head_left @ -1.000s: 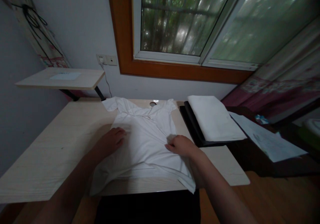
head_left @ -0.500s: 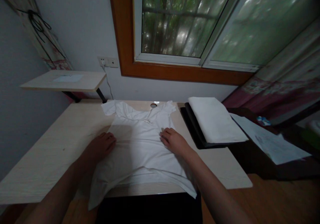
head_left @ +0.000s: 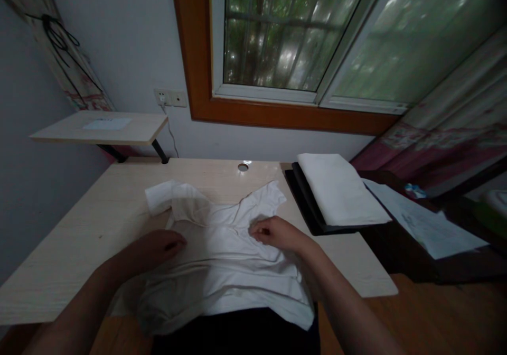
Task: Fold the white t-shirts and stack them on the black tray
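Note:
A white short-sleeved shirt (head_left: 227, 249) lies wrinkled on the wooden desk (head_left: 75, 233), its neckline and sleeves toward the window and its lower edge hanging over the near edge of the desk. My left hand (head_left: 160, 246) is closed, with curled fingers on the left side of the shirt. On the opposite side, my right hand (head_left: 277, 232) pinches the fabric below the right sleeve. Both thumbs and fingertips are pressed into the cloth, and the exact grip of the left one is in shadow.
A raised shelf (head_left: 99, 128) with a paper on it stands at the back left. At the right, a white padded item (head_left: 343, 191) rests on black folders (head_left: 317, 228). Beyond it, papers (head_left: 423, 217) lie on a dark surface. A round cable hole (head_left: 243, 168) is at the back.
The shirt has slid toward me, uncovering the back of the desk, and bunches up more. Both hands have come nearer, their fingers changing from laid flat to curled onto the fabric.

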`<state>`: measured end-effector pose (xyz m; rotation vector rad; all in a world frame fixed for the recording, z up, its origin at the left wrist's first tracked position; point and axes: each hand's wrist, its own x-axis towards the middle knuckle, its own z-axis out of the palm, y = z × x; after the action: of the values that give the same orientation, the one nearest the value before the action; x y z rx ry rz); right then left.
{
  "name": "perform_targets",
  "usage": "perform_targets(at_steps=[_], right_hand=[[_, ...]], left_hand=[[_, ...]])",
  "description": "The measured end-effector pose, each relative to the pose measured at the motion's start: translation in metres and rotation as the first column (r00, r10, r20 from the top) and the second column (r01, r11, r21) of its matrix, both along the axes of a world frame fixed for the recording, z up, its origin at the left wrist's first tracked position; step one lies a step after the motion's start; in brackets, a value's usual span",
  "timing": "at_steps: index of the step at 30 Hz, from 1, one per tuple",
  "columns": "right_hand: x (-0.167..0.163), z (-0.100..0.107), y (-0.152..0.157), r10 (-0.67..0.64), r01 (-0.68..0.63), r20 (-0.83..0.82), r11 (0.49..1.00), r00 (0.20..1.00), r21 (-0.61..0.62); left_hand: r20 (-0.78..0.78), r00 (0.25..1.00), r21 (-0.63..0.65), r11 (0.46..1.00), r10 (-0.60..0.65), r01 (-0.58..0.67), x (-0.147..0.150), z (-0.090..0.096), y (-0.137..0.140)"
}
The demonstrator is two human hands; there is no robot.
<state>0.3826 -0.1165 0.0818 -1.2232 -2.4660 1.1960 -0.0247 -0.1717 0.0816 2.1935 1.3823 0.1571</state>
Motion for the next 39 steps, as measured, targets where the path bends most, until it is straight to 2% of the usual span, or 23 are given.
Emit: perform_targets(at_steps=[2,4,8,12,15,17,19,22,24,27,30,32,36,38,39], right_hand=[[-0.005,-0.005,0.009,-0.078,0.08,-0.015,0.977,0.997,0.199],[-0.011,-0.01,0.017,-0.129,0.118,0.019,0.949,0.991,0.291],[-0.022,-0.015,0.029,-0.11,0.065,0.129,0.947,0.986,0.316],[-0.031,-0.011,0.036,-0.078,0.003,0.209,0.94,0.975,0.34],[-0.037,-0.008,0.041,-0.109,0.031,0.217,0.942,0.97,0.335],[-0.039,-0.008,0.047,-0.154,0.107,0.143,0.949,0.978,0.296],[-0.039,-0.01,0.054,-0.246,0.234,0.02,0.941,0.969,0.244],[-0.038,-0.018,0.069,-0.421,0.464,-0.208,0.852,0.883,0.242],[-0.037,-0.025,0.077,-0.435,0.536,-0.347,0.794,0.831,0.288],[-0.036,-0.035,0.082,-0.35,0.507,-0.405,0.767,0.844,0.394],[-0.035,-0.042,0.075,-0.291,0.433,-0.339,0.752,0.895,0.497],[-0.034,-0.046,0.068,-0.261,0.373,-0.276,0.756,0.925,0.538],[-0.028,-0.055,0.055,-0.228,0.26,-0.131,0.746,0.965,0.613],[-0.024,-0.058,0.05,-0.248,0.233,-0.068,0.73,0.966,0.643],[-0.022,-0.058,0.048,-0.264,0.227,-0.043,0.722,0.964,0.654]], left_hand=[[-0.005,1.0,0.053,0.999,0.004,-0.004,0.003,-0.004,0.009],[-0.017,1.0,0.119,0.993,-0.018,0.02,0.004,-0.008,0.019],[-0.045,0.995,0.26,0.961,-0.088,0.096,0.005,-0.015,0.032],[-0.076,0.991,0.385,0.913,-0.113,0.133,0.007,-0.024,0.04],[-0.096,0.989,0.431,0.891,-0.115,0.145,0.008,-0.035,0.047],[-0.125,0.987,0.443,0.885,-0.097,0.143,0.009,-0.042,0.053],[-0.147,0.988,0.473,0.874,-0.049,0.114,0.012,-0.045,0.059],[-0.131,0.99,0.578,0.816,0.059,0.028,0.02,-0.041,0.068],[-0.094,0.989,0.65,0.76,0.111,-0.023,0.027,-0.035,0.073],[-0.054,0.99,0.71,0.703,0.13,-0.054,0.038,-0.03,0.078],[-0.079,0.991,0.726,0.687,0.108,-0.017,0.048,-0.028,0.076],[-0.103,0.985,0.725,0.688,0.135,-0.018,0.053,-0.028,0.071],[-0.171,0.944,0.701,0.708,0.283,-0.085,0.059,-0.031,0.06],[-0.209,0.937,0.689,0.722,0.281,-0.063,0.058,-0.035,0.057],[-0.221,0.946,0.676,0.737,0.239,-0.028,0.057,-0.037,0.056]])
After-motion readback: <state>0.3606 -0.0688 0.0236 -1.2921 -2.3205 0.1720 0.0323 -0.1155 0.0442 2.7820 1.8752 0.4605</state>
